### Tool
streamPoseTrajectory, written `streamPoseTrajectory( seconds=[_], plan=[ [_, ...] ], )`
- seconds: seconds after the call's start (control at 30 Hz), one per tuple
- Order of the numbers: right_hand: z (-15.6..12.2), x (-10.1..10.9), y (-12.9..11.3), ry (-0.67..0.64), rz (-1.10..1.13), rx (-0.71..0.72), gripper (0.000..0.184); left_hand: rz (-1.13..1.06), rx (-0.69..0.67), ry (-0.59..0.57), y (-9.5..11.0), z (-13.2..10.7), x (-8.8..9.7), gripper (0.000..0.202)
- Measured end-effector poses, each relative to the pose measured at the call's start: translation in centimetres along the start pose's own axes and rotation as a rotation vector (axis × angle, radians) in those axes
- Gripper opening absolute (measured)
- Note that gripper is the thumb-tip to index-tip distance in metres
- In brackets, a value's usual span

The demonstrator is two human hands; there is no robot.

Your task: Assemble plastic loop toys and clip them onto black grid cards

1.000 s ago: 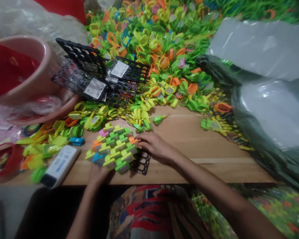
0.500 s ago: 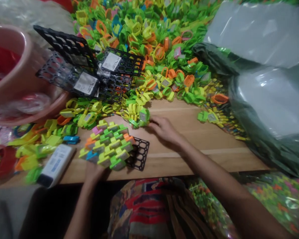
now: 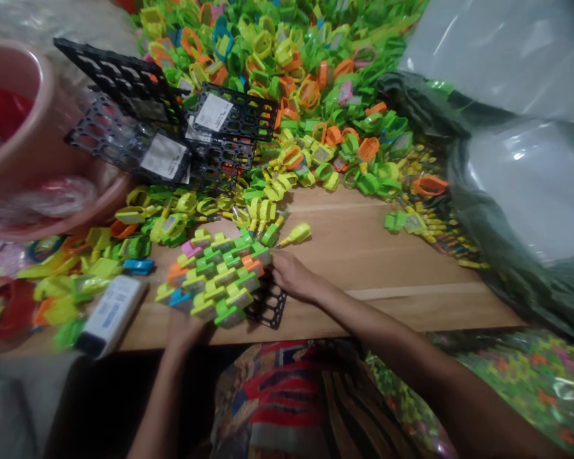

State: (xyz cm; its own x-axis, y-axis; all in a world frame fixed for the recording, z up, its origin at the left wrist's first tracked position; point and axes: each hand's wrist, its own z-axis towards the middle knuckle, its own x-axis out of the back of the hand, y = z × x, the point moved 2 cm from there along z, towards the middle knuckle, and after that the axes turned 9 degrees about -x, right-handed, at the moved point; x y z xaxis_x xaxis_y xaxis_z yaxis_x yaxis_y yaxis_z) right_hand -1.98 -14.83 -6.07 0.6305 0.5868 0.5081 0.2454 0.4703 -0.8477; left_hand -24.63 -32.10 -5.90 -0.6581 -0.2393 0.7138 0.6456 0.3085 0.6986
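A black plastic rack (image 3: 268,306) lies on the wooden table (image 3: 363,255), mostly covered by a block of neon plastic pieces (image 3: 215,277) set in rows. My left hand (image 3: 186,331) sits at the rack's near edge, its fingers hidden beneath the block. My right hand (image 3: 291,277) rests against the block's right side, and its fingertips are partly hidden. Close by, a loose yellow-green piece (image 3: 295,234) lies on the wood. Behind it spreads a large heap of green, yellow and orange plastic pieces (image 3: 287,76).
Several black racks with white labels (image 3: 172,134) lean on the heap. A pink basin (image 3: 43,83) stands left, and a white box (image 3: 110,315) lies near the table's front edge. Large plastic sacks (image 3: 521,172) fill the right side.
My right hand has come back from the heap's edge to the block's right side. The loose yellow-green piece now lies beside it. My left hand stays at the rack's near edge.
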Motion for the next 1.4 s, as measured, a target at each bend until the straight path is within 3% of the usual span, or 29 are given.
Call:
streamPoseTrajectory(
  seconds=[0.1, 0.23, 0.4, 0.5, 0.6, 0.7, 0.77, 0.87, 1.03, 1.23, 1.4],
  plan=[
    [0.2, 0.2, -0.4, -0.052, 0.006, 0.066, 0.032, -0.021, -0.041, -0.008, 0.6, 0.0, 0.0, 0.037],
    [0.4, 1.6, -1.3, -0.091, -0.052, 0.018, 0.025, -0.004, -0.066, 0.026, 0.6, -0.2, 0.1, 0.040],
    [-0.8, 4.3, -1.1, 0.120, -0.259, -0.213, 0.022, 0.049, 0.017, 0.181, -0.9, -0.5, -0.1, 0.042],
    [-2.4, 5.6, -0.2, 0.161, -0.399, -0.320, 0.018, -0.009, 0.102, 0.258, -1.4, -0.5, -0.5, 0.043],
    [-4.2, 6.2, 0.3, 0.237, -0.330, -0.367, 0.012, -0.065, 0.117, 0.262, -1.0, -0.5, -0.8, 0.044],
    [-5.1, 5.3, -0.1, 0.242, 0.029, -0.424, 0.028, -0.086, 0.115, 0.261, -0.3, -0.4, -0.9, 0.044],
    [-5.0, 3.7, -1.2, 0.146, 0.261, -0.429, 0.036, -0.103, 0.109, 0.263, 0.0, -0.3, -0.9, 0.043],
    [-4.3, 0.9, -3.1, -0.010, 0.393, -0.384, 0.019, -0.138, 0.102, 0.265, 0.2, -0.2, -0.9, 0.044],
    [-3.9, -1.9, -3.4, -0.101, 0.261, -0.286, 0.010, -0.170, 0.064, 0.278, 0.8, -0.2, -0.8, 0.043],
    [-4.6, -3.1, -3.1, -0.014, 0.020, 0.062, 0.027, -0.158, 0.057, 0.261, 1.0, 0.0, -0.8, 0.038],
    [-3.4, -2.6, -4.6, -0.201, -0.013, 0.012, 0.032, -0.162, 0.064, 0.262, 0.7, -0.1, -0.5, 0.040]
  ],
)
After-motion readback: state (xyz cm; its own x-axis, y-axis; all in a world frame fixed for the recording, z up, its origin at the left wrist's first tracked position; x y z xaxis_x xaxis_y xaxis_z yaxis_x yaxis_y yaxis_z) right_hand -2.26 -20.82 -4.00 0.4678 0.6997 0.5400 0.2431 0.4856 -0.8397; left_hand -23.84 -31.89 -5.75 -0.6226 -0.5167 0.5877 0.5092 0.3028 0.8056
